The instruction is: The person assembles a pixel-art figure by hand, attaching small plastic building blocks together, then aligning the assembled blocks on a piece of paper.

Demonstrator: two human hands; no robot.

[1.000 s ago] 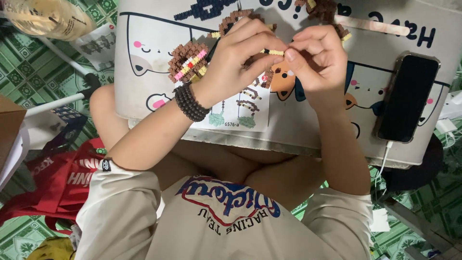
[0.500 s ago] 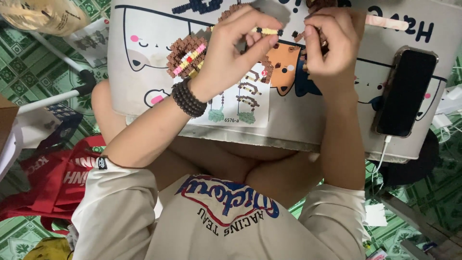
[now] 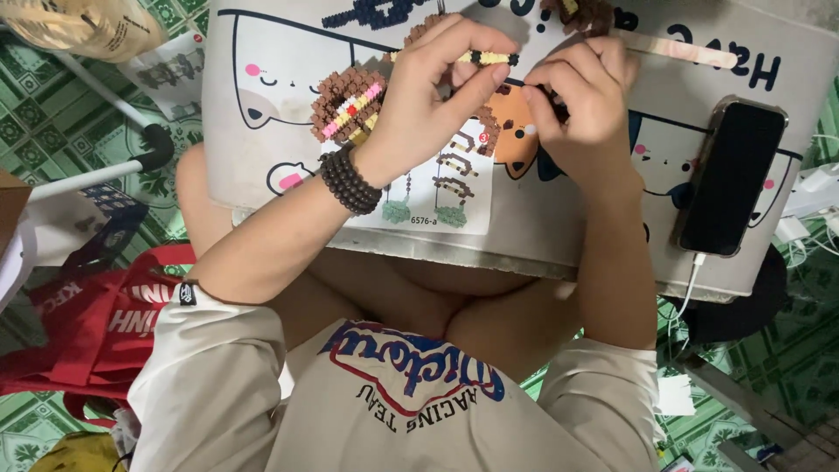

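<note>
In my left hand (image 3: 437,96): a thin bead strip (image 3: 483,58), yellow with a black stretch. On my left wrist: beaded bracelet (image 3: 350,180), dark brown. On my white lap table (image 3: 288,157), printed with black-outlined, pink-cheeked cartoon cats: a bead block (image 3: 349,107), brown with pink, yellow and red stripes; an orange bead figure (image 3: 516,131), possibly a fox; a black phone (image 3: 730,179). Floor tiles (image 3: 52,114): green, patterned. Bag (image 3: 96,328): red with white lettering.
</note>
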